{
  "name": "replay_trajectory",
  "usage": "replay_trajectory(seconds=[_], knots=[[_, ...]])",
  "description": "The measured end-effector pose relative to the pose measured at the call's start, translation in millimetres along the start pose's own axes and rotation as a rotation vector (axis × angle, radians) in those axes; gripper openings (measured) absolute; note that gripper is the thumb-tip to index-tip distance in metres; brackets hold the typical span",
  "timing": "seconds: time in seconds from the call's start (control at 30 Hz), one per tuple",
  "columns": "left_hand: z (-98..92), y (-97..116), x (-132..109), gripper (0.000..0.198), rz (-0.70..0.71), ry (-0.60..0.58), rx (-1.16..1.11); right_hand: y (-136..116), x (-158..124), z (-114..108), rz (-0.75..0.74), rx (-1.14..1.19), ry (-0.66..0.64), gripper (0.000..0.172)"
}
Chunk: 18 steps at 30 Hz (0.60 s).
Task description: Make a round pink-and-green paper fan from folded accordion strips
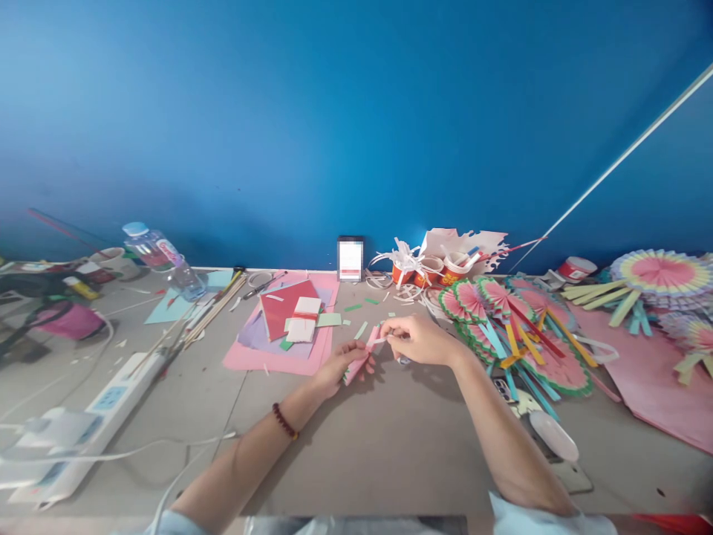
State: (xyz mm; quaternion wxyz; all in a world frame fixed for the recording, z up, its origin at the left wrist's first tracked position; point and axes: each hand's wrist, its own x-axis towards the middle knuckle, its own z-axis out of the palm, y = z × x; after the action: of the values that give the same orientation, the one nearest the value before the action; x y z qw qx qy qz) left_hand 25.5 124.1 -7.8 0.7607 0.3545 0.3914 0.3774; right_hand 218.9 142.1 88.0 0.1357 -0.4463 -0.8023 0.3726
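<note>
My left hand (335,368) is closed round a narrow pleated stack of pink paper (355,366) with a green edge, held at a slant above the grey table. At its upper end my right hand (417,339) pinches a thin white strip (380,340) between thumb and fingertips. Whether the strip is stuck to the paper, I cannot tell. Right of my hands lie finished-looking pleated paper fans (509,301) in pink and green with coloured strips. To the left, a white card wound with red (304,319) rests on red, purple and pink paper sheets (326,357).
A phone-like screen (350,260) leans against the blue wall. Red paper cups (428,271) hold white strips. At left are a tilted water bottle (164,256), wooden sticks (217,308) and a power strip (97,423) with cables. A phone (573,475) lies by my right forearm.
</note>
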Motion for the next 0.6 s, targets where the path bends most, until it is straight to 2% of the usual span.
replay_trajectory(seconds=[0.07,0.13,0.23,0.3,0.43,0.6], knots=[[0.3,-1,0,0.028,0.016,0.059,-0.016,-2,-1,0,-0.032,0.076,0.012,0.026],[-0.1,0,0,0.029,0.052,0.123,0.008,-5,-1,0,-0.048,0.039,0.129,0.03],[-1.6,4,0,0.033,0.097,0.222,0.115,-10,0,3,0.034,-0.211,0.353,0.039],[-1.5,8,-1,0.036,0.106,0.265,0.216,-11,2,6,0.12,-0.357,0.414,0.049],[0.8,14,-3,0.042,0.103,0.258,0.452,-2,11,16,0.181,-0.427,0.396,0.053],[-8.7,14,0,0.041,0.095,0.113,0.565,29,29,25,0.208,-0.355,0.343,0.041]])
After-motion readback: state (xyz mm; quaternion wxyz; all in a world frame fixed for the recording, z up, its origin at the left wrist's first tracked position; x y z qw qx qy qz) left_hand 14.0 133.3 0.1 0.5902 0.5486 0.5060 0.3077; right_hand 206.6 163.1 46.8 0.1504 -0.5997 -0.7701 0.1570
